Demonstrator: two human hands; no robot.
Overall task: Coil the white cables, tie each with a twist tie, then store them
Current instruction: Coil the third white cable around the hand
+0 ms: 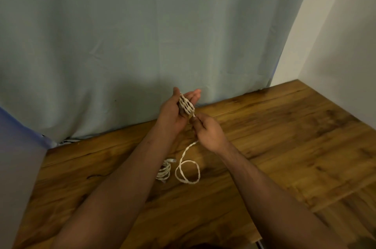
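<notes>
A white braided cable [186,104] is wound in several turns around the palm of my left hand [175,112], which is held up with its fingers stretched out. My right hand [209,131] pinches the same cable just below the coil. The loose tail hangs down from it and ends in a loop [188,171] lying on the wooden table [284,147]. A second white cable [164,171] lies bundled on the table beside my left forearm, partly hidden by it. No twist tie is visible.
A grey-green curtain [142,45] hangs along the table's far edge. A white wall [345,45] bounds the right side. A pale panel [18,167] stands at the left.
</notes>
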